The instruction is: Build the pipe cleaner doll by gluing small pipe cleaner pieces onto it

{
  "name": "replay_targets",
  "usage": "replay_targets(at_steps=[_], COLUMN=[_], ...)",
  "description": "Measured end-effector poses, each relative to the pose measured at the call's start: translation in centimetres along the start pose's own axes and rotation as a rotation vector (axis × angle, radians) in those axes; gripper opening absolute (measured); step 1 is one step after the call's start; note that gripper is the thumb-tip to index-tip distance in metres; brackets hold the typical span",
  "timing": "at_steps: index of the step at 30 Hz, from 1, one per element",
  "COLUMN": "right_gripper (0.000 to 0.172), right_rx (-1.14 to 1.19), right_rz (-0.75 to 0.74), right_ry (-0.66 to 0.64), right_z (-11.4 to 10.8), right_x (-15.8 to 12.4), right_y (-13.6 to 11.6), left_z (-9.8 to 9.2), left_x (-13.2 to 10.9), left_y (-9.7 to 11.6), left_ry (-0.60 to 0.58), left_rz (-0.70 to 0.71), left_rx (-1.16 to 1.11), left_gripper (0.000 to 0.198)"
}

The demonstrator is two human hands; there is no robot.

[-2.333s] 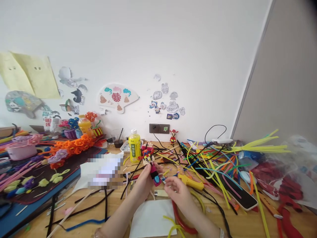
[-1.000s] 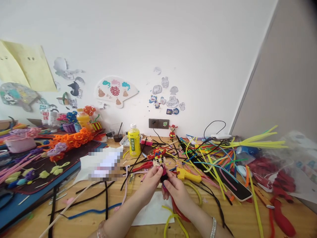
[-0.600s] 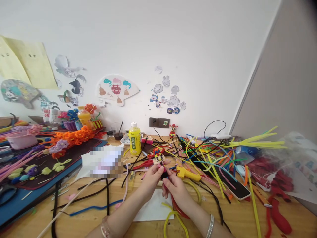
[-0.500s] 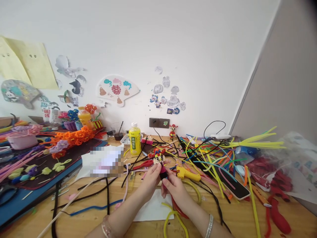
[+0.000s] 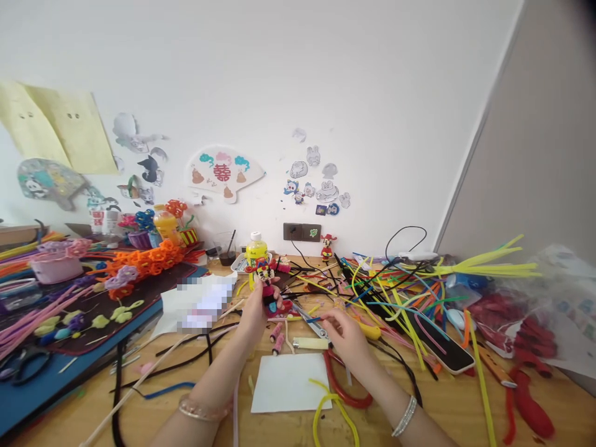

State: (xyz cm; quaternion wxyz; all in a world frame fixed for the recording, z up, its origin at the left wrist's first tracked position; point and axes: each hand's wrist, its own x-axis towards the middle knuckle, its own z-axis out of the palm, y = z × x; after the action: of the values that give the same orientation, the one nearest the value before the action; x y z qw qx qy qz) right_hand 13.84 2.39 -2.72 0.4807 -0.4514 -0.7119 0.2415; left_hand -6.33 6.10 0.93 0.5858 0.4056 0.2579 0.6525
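Note:
My left hand [image 5: 259, 305] is wrapped round a small figure [image 5: 264, 277] with a red hat, a cream face and a dark pink body, held upright in front of a yellow bottle [image 5: 256, 246]. Off to the right, my right hand [image 5: 343, 329] pinches a small blue piece [image 5: 315, 320] between thumb and fingers. Below the hands lie two pink rolls [image 5: 278, 343], a pale yellow strip with metal ends [image 5: 310, 343] and a white sheet [image 5: 292, 383]. Silver scissors [image 5: 302, 313] rest between the hands.
A similar figure [image 5: 328, 248] stands by the wall socket. Many coloured stems, a phone [image 5: 442, 347] and a yellow glue gun [image 5: 370, 329] lie on the right. Left are a blue mat [image 5: 88, 363], orange flowers [image 5: 144, 261] and a lit, blurred screen [image 5: 205, 310].
My hands have moved apart. The figure has gone left and up in my left hand, while my right hand has let go of it and now holds a blue piece.

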Motion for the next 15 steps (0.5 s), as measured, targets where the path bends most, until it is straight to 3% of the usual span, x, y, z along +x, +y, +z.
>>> replay_targets(at_steps=[7,12,15], right_gripper=[0.026,0.013,0.009], right_rx=[-0.504,-0.718,-0.727], right_rz=[-0.352,-0.532,-0.540], right_ry=[-0.313,-0.380,-0.353], right_z=[3.3,7.2,8.5], right_x=[-0.3,1.2,2.2], right_y=[-2.5,-2.9,-2.5], left_z=[0.6,0.8,0.8], left_x=[-0.4,-0.8,-0.7], left_y=[0.7,0.7,0.8], left_ry=[-0.003,0.009,0.045], left_rz=[-0.059,-0.087,-0.065], left_rx=[-0.031,-0.051,-0.056], left_gripper=[0.042,0.036,0.033])
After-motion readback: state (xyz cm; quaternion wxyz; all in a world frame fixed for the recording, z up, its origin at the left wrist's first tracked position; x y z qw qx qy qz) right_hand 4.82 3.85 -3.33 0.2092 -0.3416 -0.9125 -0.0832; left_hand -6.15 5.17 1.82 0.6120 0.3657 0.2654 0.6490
